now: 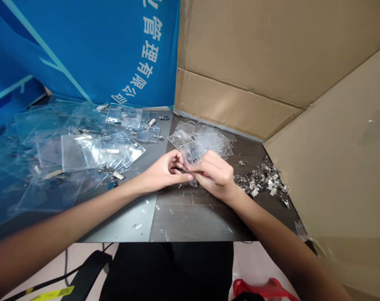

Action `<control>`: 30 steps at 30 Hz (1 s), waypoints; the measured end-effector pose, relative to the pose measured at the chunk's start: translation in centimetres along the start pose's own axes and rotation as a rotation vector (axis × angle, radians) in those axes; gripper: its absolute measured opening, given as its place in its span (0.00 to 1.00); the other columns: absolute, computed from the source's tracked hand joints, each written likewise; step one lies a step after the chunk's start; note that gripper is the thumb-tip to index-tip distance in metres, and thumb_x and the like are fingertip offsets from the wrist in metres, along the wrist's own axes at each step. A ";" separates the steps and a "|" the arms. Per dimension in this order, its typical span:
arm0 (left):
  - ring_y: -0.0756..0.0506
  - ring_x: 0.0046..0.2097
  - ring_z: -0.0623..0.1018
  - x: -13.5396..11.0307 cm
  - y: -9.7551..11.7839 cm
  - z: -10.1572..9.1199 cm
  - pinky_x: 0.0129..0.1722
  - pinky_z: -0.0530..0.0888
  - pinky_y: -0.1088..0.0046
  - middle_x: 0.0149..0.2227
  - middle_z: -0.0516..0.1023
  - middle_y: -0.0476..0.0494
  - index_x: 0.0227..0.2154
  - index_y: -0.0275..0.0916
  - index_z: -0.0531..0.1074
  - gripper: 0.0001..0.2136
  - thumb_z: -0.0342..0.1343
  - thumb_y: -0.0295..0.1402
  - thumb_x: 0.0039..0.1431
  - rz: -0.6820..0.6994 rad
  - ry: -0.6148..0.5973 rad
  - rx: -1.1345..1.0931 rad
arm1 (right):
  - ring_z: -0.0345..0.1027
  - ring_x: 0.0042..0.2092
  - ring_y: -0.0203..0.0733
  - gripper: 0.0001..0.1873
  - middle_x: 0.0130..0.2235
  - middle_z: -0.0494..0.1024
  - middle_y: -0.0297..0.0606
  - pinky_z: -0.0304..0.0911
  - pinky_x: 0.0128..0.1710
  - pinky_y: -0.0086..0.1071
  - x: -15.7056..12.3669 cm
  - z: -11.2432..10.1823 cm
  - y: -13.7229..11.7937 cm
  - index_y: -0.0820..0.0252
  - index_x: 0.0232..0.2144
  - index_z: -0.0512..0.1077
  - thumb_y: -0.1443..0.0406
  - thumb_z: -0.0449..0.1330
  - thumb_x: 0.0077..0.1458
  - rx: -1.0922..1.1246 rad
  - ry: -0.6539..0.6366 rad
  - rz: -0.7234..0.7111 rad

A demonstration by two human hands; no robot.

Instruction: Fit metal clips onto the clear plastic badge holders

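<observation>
Over the middle of the table, my left hand and my right hand meet at a clear plastic badge holder. The left fingers are closed on its left and lower side. From the right, my other hand pinches its lower edge, where a small dark spot, perhaps a snap, shows. Just behind the hands lies a pile of clear badge holders. To the right of my right hand is a heap of metal clips. What lies between the fingertips is partly hidden.
On the left a large heap of clear badge holders with clips covers the table. Small plastic scraps are scattered near the front edge. A cardboard panel and a blue banner stand behind. Something red is below.
</observation>
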State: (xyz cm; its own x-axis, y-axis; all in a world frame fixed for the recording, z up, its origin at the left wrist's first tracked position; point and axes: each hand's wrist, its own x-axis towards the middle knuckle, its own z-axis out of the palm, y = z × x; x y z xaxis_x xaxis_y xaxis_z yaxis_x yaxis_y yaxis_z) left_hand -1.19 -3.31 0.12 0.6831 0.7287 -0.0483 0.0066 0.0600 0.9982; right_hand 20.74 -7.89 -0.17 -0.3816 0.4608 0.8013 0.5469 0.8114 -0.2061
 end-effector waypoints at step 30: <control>0.48 0.34 0.71 -1.3 1.3 0.7 0.35 0.72 0.69 0.36 0.69 0.50 0.57 0.36 0.73 0.22 0.64 0.43 0.66 0.266 0.245 0.441 | 0.52 0.26 0.34 0.12 0.22 0.56 0.25 0.55 0.31 0.33 1.3 0.3 -2.1 0.57 0.24 0.81 0.62 0.69 0.60 0.456 -0.067 0.690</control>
State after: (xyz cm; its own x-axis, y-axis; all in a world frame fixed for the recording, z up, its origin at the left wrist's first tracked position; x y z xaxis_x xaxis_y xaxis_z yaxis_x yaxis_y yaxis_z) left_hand -1.56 -4.68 1.48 0.5142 0.8198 0.2522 0.1974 -0.3993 0.8953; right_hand 18.85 -8.86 1.16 -0.1224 0.9170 0.3796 0.3238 0.3984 -0.8581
